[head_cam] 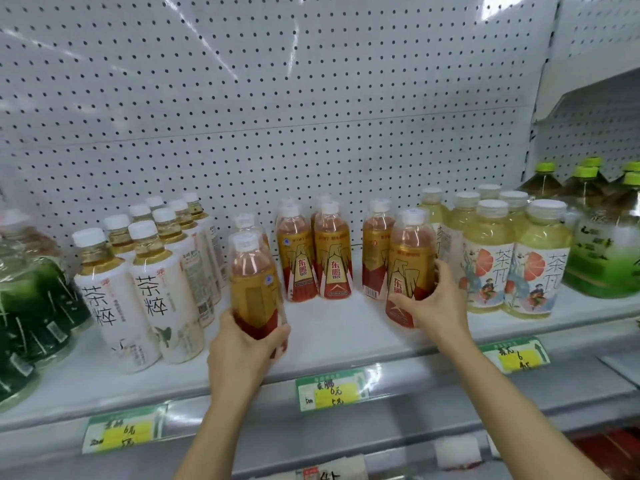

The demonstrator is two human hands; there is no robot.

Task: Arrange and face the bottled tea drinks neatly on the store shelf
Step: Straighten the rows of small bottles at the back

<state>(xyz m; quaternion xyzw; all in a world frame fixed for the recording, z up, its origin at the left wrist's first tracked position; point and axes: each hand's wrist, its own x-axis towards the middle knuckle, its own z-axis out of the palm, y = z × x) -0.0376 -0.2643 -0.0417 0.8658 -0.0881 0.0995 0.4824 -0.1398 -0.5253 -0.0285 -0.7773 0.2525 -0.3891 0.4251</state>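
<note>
From the head camera, the left hand (pixel 242 351) grasps a gold-and-red labelled bottle (pixel 254 289) round its base near the front edge of the white shelf (pixel 329 337); its fingers cover the bottom of the label, and the label's text is turned away. A second bottle stands directly behind it, mostly hidden, only its cap and shoulder showing. The right hand (pixel 434 303) curls round the lower half of another gold-and-red bottle (pixel 410 265), also near the front edge; the thumb crosses the label and hides part of its characters.

Toward the back edge, against the pegboard, three more gold-and-red bottles (pixel 332 251) stand upright, with further caps half hidden behind them. White-labelled tea bottles (pixel 152 292) fill the shelf's left part; dark green bottles (pixel 27 317) beyond them are blurred and cut off by the frame. Pale yellow bottles (pixel 485 258) stand at the right part, with green-capped bottles (pixel 602 244) cut off farther right. The handwritten price tags (pixel 330 389) on the front rail are hard to read.
</note>
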